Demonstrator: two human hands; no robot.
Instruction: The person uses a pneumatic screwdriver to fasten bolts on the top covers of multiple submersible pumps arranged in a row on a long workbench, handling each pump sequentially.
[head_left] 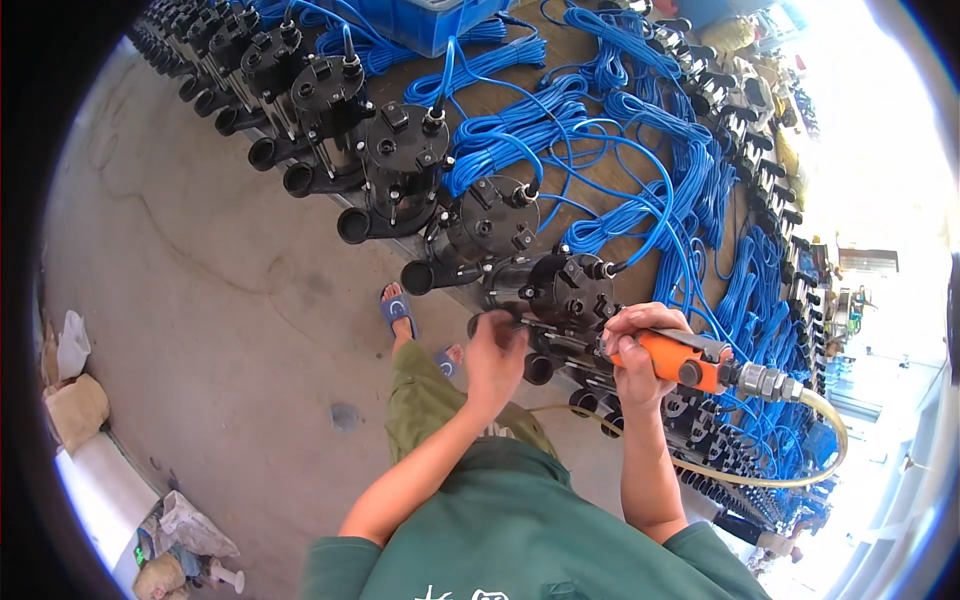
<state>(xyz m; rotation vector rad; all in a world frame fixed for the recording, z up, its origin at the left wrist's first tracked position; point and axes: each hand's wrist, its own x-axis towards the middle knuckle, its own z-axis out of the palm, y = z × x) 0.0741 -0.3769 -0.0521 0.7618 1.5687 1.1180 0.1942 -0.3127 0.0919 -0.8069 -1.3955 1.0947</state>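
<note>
My right hand [645, 350] is wrapped round an orange air-driven tool [685, 360] with a black lever, held level at the near end of a black pump. That pump [555, 285] lies tilted on the bench edge, with bolts on its round cap and a blue cable leaving it. Beside its lower part is my left hand [495, 362], fingers bent toward the pump. Motion blurs those fingers, so I cannot tell whether they grip anything. The tool's working tip is hidden behind my right hand.
A row of similar black pumps [405, 150] lines the bench edge. Coiled blue cables [530, 125] cover the bench, near a blue crate [430, 25]. A yellowish air hose [835, 440] loops from the tool back under my right arm. Bags [195, 525] lie on the floor at left.
</note>
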